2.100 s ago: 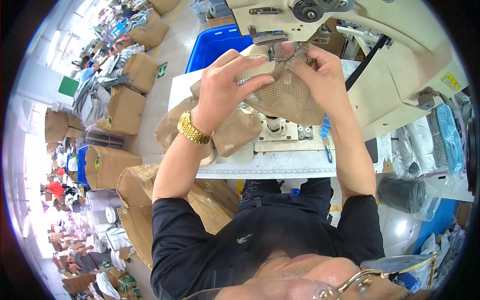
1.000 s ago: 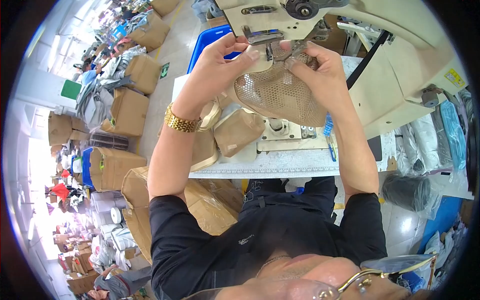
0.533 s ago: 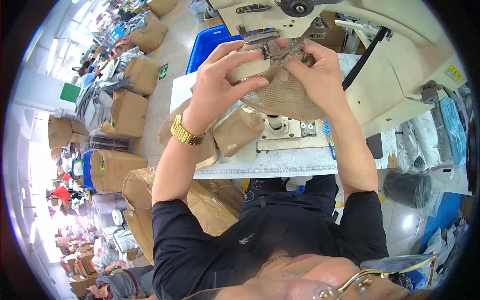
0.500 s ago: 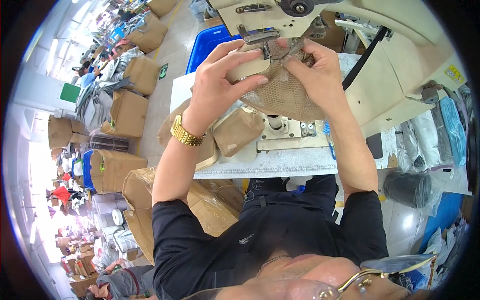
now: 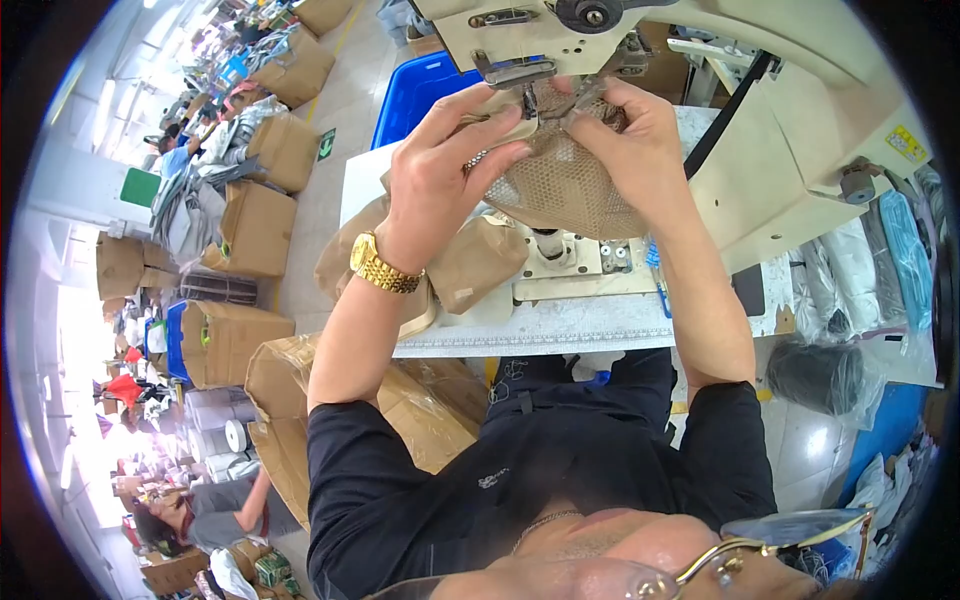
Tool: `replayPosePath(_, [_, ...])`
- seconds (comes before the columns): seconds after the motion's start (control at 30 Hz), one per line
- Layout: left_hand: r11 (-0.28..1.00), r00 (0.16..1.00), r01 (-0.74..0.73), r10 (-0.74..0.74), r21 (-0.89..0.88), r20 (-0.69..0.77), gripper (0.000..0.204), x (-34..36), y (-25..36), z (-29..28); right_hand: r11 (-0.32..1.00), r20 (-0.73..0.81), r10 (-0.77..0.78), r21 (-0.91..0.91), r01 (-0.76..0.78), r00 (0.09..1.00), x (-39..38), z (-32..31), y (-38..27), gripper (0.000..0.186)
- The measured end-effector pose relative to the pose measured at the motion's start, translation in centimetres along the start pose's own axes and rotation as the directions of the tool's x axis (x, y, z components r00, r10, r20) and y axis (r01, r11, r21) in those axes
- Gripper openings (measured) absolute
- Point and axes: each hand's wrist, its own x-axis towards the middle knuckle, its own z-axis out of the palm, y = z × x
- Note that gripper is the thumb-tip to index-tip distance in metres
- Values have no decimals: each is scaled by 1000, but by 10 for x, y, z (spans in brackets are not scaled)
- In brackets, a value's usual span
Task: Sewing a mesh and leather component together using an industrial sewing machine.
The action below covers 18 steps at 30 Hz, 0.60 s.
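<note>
**Under the needle head: keep the mesh piece flat and steady**

Under the sewing machine head (image 5: pixel 560 40) sits your tan mesh piece (image 5: pixel 570 185), held up at the needle area. Your left hand (image 5: pixel 440 185) pinches its near edge, fingers extended along the fabric; your right hand (image 5: pixel 635 150) grips the far side, fingers curled. Judging by that, keep both pinches even, tension light, and fingertips clear of the needle. Tan cut pieces (image 5: pixel 470 265) lie below on the table (image 5: pixel 560 325).

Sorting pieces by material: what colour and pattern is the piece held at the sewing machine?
Tan mesh piece, dotted with small holes; seen in the head view.
</note>
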Motion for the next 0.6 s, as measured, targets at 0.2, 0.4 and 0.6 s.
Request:
replayPosePath(0.2, [1000, 1000, 11, -12, 22, 14, 33, -1, 8, -3, 1000, 2, -8, 14, 8, 1000, -1, -1, 3, 27])
replayPosePath(0.4, [998, 998, -52, 53, 20, -46, 28, -5, 1, 6, 999, -9, -17, 39, 18, 1000, 1, 1, 7, 26])
replayPosePath(0.6, [998, 996, -59, 61, 30, -66, 24, -5, 3, 7, 999, 14, -7, 34, 6, 1000, 4, -1, 10, 26])
